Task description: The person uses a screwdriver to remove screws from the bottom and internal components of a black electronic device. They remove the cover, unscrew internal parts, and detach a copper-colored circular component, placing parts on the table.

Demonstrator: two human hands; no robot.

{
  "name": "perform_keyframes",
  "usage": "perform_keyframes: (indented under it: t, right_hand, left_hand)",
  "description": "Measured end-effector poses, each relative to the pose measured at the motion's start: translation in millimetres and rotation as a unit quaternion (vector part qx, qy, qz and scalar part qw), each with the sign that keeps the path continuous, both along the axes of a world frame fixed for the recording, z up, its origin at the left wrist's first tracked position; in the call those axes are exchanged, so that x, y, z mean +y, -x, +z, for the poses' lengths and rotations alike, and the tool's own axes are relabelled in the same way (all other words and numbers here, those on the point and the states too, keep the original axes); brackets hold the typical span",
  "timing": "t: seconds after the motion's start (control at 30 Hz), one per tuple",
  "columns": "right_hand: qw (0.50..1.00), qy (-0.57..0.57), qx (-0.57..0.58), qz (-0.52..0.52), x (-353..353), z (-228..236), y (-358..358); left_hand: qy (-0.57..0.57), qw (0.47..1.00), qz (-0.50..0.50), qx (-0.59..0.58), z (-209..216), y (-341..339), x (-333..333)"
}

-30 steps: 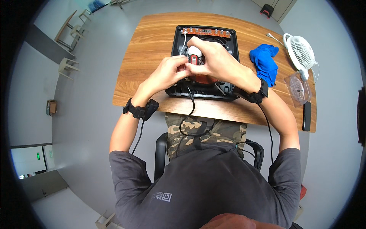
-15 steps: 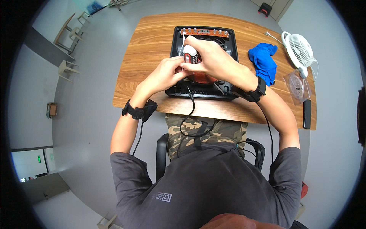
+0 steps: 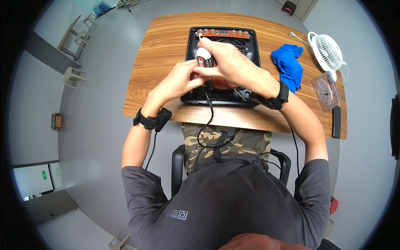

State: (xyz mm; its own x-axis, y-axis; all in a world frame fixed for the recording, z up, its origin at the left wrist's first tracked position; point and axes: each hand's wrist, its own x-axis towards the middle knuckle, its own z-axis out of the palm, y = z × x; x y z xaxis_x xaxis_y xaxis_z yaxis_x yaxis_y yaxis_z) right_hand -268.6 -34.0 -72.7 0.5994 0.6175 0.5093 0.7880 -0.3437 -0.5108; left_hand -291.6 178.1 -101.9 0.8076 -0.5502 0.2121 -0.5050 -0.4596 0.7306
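A person seated at a wood-grained table (image 3: 160, 48) bends both bare hands to a red, black and white tool handle, seemingly a screwdriver (image 3: 204, 58), at the left side of an uncovered black appliance housing (image 3: 235, 100) near the table's middle. The right hand (image 3: 227, 60) is curled closely around the handle; the left hand (image 3: 181, 79) has its fingers drawn in at the handle's lower left, though whether they grip anything is hidden. The tip is out of sight, too. Good work here likely calls for a shaft square to its seat, steady downward pressure and slow turns, with the left fingers as a guide. Little room is spare: a white wire (image 3: 199, 36) runs from the orange circuit board (image 3: 223, 34) at the far end, a copper-coloured coil (image 3: 221, 84) lies just right, and a black cord (image 3: 211, 114) hangs over the near edge. Well apart to the right lie a blue cloth (image 3: 288, 64), a white fan (image 3: 328, 53), a clear bag (image 3: 321, 100) and a black bar (image 3: 336, 122).
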Motion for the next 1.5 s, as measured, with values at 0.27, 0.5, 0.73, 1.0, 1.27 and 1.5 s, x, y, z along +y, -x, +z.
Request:
perform_keyframes:
  t: [0.27, 0.5, 0.73, 1.0, 1.27, 1.5]
  right_hand:
    - [0.999, 0.041, 0.023, -0.005, -2.4, 6.2, 0.0]
    - [0.984, 0.137, -0.083, -0.071, -6.0, 21.7, 2.0]
    - [0.97, 0.207, -0.078, -0.104, 6.1, 27.3, 3.0]
    - [0.983, 0.158, -0.074, -0.061, 5.4, 18.1, -3.8]
    - [0.966, 0.219, -0.097, -0.094, -2.4, 41.7, 11.1]
    - [0.965, 0.215, -0.1, -0.111, 7.7, 32.3, 5.8]
  left_hand:
    - [-0.016, 0.999, 0.014, -0.036, -1.6, -2.6, -2.7]
    - [-0.069, 0.997, 0.04, -0.024, 2.3, -3.5, -6.7]
    - [-0.039, 0.997, 0.047, 0.037, -4.1, -2.9, -7.6]
    - [0.064, 0.997, 0.028, 0.023, -8.2, -7.9, -7.6]
    - [0.028, 0.997, 0.065, 0.018, -7.2, -2.1, -12.5]
    - [-0.009, 0.997, 0.069, 0.025, 1.8, -4.5, -19.4]
